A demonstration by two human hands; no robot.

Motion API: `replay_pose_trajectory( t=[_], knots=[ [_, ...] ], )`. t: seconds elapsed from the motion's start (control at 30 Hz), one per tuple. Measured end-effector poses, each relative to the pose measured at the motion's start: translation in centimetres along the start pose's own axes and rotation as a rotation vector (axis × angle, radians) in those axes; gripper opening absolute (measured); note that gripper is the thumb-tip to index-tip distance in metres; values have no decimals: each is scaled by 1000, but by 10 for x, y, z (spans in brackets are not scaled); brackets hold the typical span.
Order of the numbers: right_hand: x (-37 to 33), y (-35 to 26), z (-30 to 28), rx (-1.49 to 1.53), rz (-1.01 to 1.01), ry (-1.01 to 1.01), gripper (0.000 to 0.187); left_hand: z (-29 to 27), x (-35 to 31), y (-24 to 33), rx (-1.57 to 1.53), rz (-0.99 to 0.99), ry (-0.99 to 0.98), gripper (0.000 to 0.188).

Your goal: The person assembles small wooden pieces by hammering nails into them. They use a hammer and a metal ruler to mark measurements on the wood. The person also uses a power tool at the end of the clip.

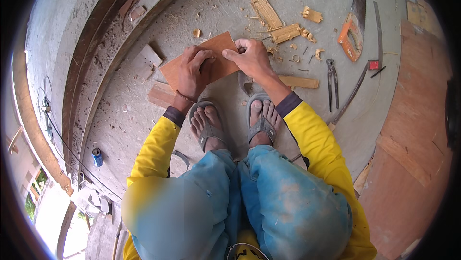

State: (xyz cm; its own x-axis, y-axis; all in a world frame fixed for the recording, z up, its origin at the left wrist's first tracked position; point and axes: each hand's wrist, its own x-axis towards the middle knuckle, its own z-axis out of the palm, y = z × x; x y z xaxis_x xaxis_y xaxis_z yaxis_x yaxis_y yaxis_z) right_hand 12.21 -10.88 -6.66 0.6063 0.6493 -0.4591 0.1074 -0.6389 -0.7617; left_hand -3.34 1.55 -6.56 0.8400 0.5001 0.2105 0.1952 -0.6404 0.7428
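Note:
A thin reddish-brown piece of plywood (pixel 218 67) is held at a slant above the floor, just beyond my feet. My left hand (pixel 193 70) is closed on its left part, with the fingers bent over the top face. At the far right corner, my right hand (pixel 253 59) pinches the edge between thumb and fingers. Below my right wrist, a dark curved metal tool end (pixel 245 81) shows; the rest of it is hidden. Another flat wood offcut (pixel 161 94) lies on the floor beside my left wrist, partly covered.
Pincers (pixel 332 85) and an orange-handled handsaw (pixel 350 39) lie to the right. Wood scraps (pixel 285 33) and curled shavings litter the far floor. Curved ledges (pixel 98 94) run along the left, near a blue can (pixel 97 157). Large plywood sheets (pixel 408 130) line the right side.

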Motion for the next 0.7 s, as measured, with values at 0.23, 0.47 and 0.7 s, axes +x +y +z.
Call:
replay_pose_trajectory(
  t=[0.23,0.47,0.7],
  knots=[
    [-3,-2,-2,-2,5,-14,37,1,0,2,16,31,19,16],
    [-2,-2,-2,3,-7,-13,37,4,-1,5,51,9,39,14],
    [0,-2,-1,-12,1,-15,39,4,-2,2,35,-14,47,12]
  ],
)
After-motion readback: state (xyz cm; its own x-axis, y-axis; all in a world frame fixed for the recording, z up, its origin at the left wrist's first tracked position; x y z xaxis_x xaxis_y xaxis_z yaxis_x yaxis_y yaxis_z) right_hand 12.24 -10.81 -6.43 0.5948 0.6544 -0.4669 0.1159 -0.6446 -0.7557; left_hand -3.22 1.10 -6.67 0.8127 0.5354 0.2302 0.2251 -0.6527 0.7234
